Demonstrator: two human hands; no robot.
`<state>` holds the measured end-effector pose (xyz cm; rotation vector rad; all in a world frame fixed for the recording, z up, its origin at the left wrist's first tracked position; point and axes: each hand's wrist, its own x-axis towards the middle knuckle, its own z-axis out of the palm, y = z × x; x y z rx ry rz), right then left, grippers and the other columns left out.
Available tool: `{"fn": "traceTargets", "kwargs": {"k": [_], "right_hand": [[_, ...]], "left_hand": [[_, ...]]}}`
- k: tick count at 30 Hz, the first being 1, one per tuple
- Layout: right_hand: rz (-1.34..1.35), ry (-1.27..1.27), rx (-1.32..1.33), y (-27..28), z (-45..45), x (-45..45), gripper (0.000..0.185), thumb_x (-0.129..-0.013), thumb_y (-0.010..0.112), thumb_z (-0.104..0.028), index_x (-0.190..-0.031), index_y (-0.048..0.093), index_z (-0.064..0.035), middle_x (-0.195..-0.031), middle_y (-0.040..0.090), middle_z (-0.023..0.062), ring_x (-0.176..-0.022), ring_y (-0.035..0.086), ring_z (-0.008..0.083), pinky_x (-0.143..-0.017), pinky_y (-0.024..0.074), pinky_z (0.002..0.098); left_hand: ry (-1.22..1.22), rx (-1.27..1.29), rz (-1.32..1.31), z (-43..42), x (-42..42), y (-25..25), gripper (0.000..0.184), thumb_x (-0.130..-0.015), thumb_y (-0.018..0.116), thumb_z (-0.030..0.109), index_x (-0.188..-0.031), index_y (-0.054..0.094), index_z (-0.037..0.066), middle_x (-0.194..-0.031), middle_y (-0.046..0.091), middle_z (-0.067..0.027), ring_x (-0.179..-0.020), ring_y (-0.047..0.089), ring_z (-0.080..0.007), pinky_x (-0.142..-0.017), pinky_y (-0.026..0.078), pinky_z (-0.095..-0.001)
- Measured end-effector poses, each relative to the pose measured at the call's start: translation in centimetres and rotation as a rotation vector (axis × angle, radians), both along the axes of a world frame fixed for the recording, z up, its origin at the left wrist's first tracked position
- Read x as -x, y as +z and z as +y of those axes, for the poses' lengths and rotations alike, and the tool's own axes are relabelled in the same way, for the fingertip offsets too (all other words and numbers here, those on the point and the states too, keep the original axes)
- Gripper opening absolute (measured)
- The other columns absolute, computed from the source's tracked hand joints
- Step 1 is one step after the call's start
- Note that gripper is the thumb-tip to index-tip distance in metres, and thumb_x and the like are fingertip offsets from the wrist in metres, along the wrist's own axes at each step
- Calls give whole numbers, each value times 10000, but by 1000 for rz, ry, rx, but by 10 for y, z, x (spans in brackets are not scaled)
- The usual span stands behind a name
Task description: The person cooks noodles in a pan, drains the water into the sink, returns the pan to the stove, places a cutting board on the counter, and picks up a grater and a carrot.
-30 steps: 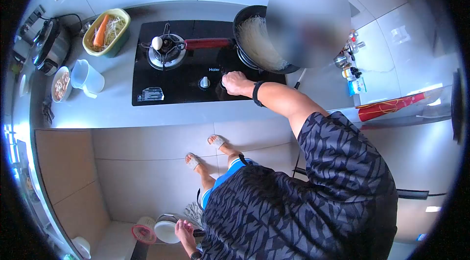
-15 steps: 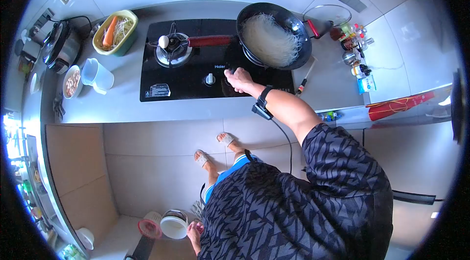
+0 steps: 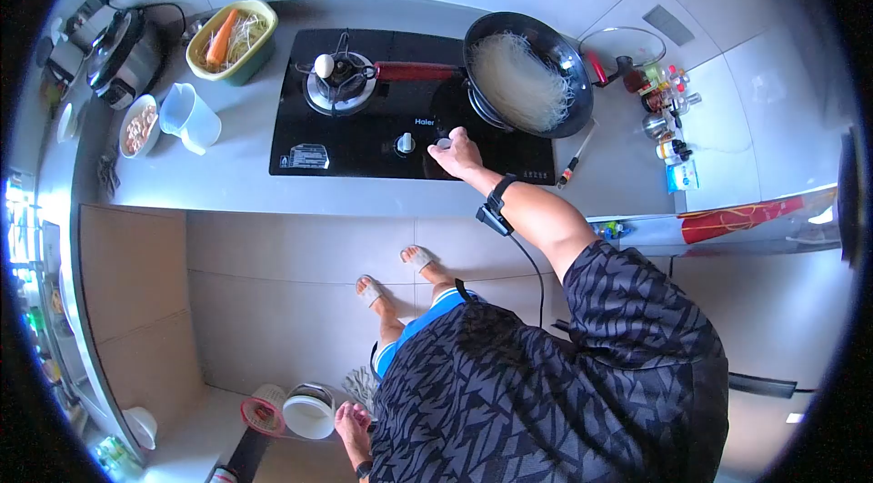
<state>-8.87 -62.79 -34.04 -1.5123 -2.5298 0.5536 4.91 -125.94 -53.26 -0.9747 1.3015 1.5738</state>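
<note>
Between thumb and fingers, my right hand (image 3: 459,154) holds the right stove knob (image 3: 444,145) at the front of the black gas stove (image 3: 318,137). The left knob (image 3: 405,145) is beside it, untouched. Behind my right hand, a black wok (image 3: 582,99) with pale thin noodles (image 3: 518,83) sits on the right burner; its red handle (image 3: 414,71) points left. A white egg-shaped object (image 3: 324,65) rests at the left burner. My left hand (image 3: 352,422) hangs low beside my body, fingers loosely bent and apart, with nothing visible in it.
Left on the counter (image 3: 245,183) are a basin (image 3: 255,60) with a carrot and shreds, a clear jug (image 3: 193,117), a bowl of meat (image 3: 141,126) and a cooker (image 3: 127,55). At right are a glass lid (image 3: 637,37), a thin tool (image 3: 575,160) and several bottles (image 3: 671,148).
The view has shifted, and the blurred patch once over the wok is gone, so the wok and glass lid show fully. My right hand stays at the right knob.
</note>
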Motion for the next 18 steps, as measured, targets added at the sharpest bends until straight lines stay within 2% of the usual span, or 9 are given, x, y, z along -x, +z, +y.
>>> {"fn": "traceTargets", "kwargs": {"k": [3, 4, 7, 8, 11, 12, 15, 18], "right_hand": [[75, -30, -27, -22, 5, -8, 675, -766, 737, -446, -1214, 494, -3, -1140, 654, 212, -1070, 637, 355, -916, 509, 438], [120, -24, -27, -29, 8, -10, 654, -756, 753, -451, -1195, 531, -19, -1099, 674, 182, -1029, 654, 337, -887, 519, 421], [211, -24, -60, -50, 12, -15, 577, -749, 764, -445, -1125, 581, -47, -1053, 689, 156, -984, 668, 320, -858, 525, 419], [269, -31, -93, -60, 16, -17, 481, -772, 757, -412, -1074, 611, -66, -1000, 703, 129, -930, 684, 290, -821, 532, 404], [247, -2, -152, -43, -8, -8, 435, -810, 731, -382, -1078, 611, -61, -944, 713, 104, -873, 697, 251, -786, 539, 383], [220, 23, -223, -48, -7, -9, 397, -834, 717, -355, -1080, 617, -60, -870, 714, 73, -797, 697, 224, -758, 541, 359], [229, 58, -288, -60, 1, -11, 388, -836, 723, -346, -1078, 623, -61, -829, 709, 63, -757, 689, 205, -736, 535, 356], [223, 10, -245, -63, 2, -11, 377, -841, 725, -338, -1076, 630, -58, -815, 704, 57, -732, 675, 179, -718, 526, 342]], "left_hand": [[96, -130, -46, 0, -9, -10, 83, -959, 581, 159, -1011, 578, 94, -756, 623, -34, -581, 591, -136, -456, 457, -266], [51, -2, -72, 1, -13, -6, 98, -959, 585, 155, -1026, 576, 84, -766, 625, -43, -571, 581, -134, -457, 458, -262], [103, -107, -89, -4, -37, -37, 111, -950, 612, 156, -1031, 572, 92, -744, 621, -37, -565, 575, -129, -460, 446, -254], [52, -53, -107, -2, -43, -39, 96, -949, 619, 174, -1010, 573, 114, -737, 623, -21, -567, 575, -117, -462, 433, -250], [23, -58, -196, 3, -62, -58, 107, -952, 630, 230, -995, 572, 152, -756, 636, 1, -568, 572, -114, -479, 434, -267], [7, -35, -224, 7, -67, -62, 135, -949, 639, 253, -1000, 568, 150, -761, 640, 2, -591, 584, -123, -494, 439, -278], [-3, -63, -297, 16, -72, -74, 144, -921, 663, 273, -961, 552, 190, -785, 643, 2, -648, 610, -149, -540, 447, -304], [-3, -67, -343, 24, -74, -94, 173, -915, 673, 272, -980, 544, 175, -817, 650, -4, -666, 614, -141, -558, 451, -305]]}}
